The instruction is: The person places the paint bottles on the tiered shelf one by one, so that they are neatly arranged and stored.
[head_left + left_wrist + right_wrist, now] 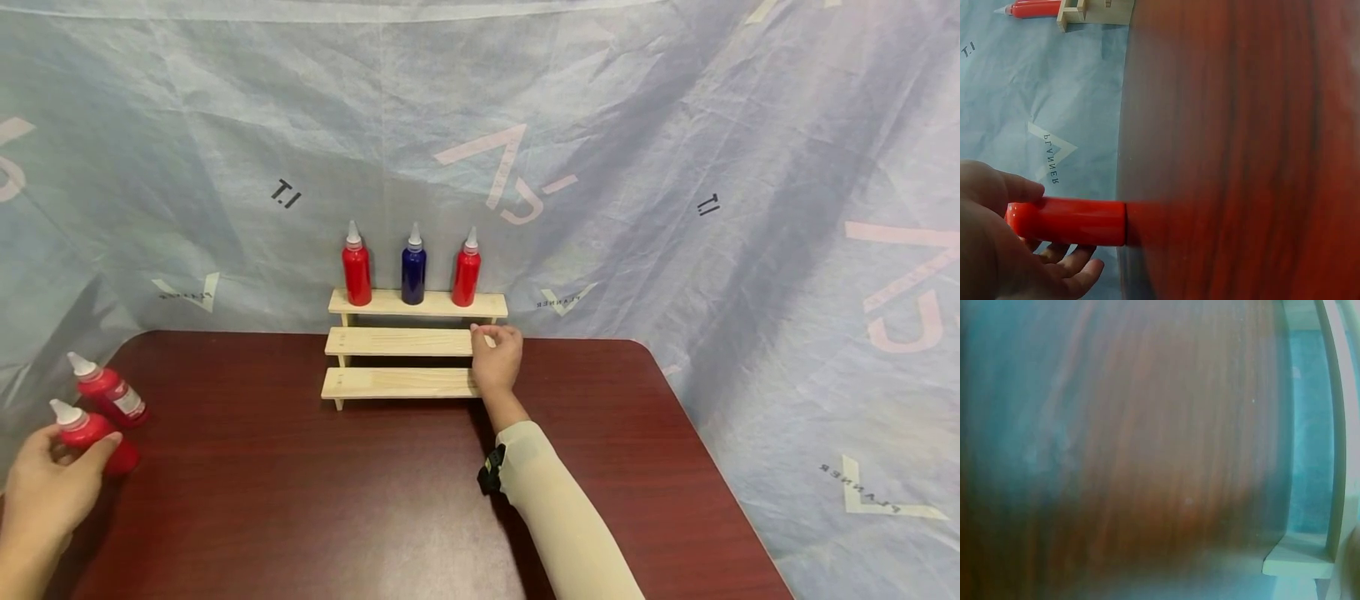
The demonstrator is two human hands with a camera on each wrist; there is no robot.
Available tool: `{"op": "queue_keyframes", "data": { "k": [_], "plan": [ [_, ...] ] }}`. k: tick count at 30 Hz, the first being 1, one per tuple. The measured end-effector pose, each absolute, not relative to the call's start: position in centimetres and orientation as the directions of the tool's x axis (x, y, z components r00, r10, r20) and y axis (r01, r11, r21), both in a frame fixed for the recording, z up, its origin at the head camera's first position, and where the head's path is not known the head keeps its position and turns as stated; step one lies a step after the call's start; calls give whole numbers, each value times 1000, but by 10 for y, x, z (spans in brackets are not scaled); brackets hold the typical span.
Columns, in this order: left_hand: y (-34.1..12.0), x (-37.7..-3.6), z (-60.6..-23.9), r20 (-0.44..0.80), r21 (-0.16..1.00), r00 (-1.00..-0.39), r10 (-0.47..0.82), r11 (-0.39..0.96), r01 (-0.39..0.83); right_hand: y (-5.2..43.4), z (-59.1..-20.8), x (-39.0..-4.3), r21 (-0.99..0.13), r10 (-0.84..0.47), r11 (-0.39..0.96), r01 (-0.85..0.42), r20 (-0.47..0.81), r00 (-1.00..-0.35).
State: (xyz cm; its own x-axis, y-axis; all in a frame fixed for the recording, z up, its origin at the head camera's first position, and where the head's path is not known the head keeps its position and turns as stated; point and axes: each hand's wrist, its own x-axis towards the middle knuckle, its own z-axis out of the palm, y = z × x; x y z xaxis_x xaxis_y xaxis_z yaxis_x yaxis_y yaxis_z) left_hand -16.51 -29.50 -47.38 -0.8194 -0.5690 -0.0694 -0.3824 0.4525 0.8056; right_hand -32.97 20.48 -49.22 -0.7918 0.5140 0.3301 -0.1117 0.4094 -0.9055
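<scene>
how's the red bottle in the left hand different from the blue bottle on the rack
The red bottle is red, while the blue bottle is dark blue. The red bottle lies tilted near the table's left edge with the left hand gripping it; the blue bottle stands upright and untouched on the top step of the wooden rack, between two red bottles. Both share the same slim shape and white pointed nozzle cap.

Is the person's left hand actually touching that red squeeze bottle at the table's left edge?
Touching. The left wrist view shows the left hand with thumb and fingers wrapped around the red squeeze bottle.
</scene>
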Motion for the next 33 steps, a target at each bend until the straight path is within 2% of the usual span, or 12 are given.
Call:
{"op": "queue_keyframes", "data": {
  "k": [7, 13, 18, 27, 33],
  "plan": [
    [-289, -163, -468, -77, 747, -827, -557, 517, -418, 205, -493, -331, -908, 517, 403, -117, 331, -789],
    [-281, -162, -459, 0, 742, -865, -501, 581, -336, 204, -492, -331, -912, 520, 397, -108, 320, -792],
    [-275, -161, -454, -15, 797, -885, -465, 529, -291, 204, -492, -332, -910, 520, 405, -89, 310, -796],
    [-260, -165, -443, -8, 783, -877, -480, 543, -304, 206, -495, -332, -909, 521, 408, -86, 310, -795],
    [-252, -163, -442, 11, 892, -858, -514, 393, -224, 207, -496, -332, -907, 522, 411, -91, 316, -792]
  ]
}}
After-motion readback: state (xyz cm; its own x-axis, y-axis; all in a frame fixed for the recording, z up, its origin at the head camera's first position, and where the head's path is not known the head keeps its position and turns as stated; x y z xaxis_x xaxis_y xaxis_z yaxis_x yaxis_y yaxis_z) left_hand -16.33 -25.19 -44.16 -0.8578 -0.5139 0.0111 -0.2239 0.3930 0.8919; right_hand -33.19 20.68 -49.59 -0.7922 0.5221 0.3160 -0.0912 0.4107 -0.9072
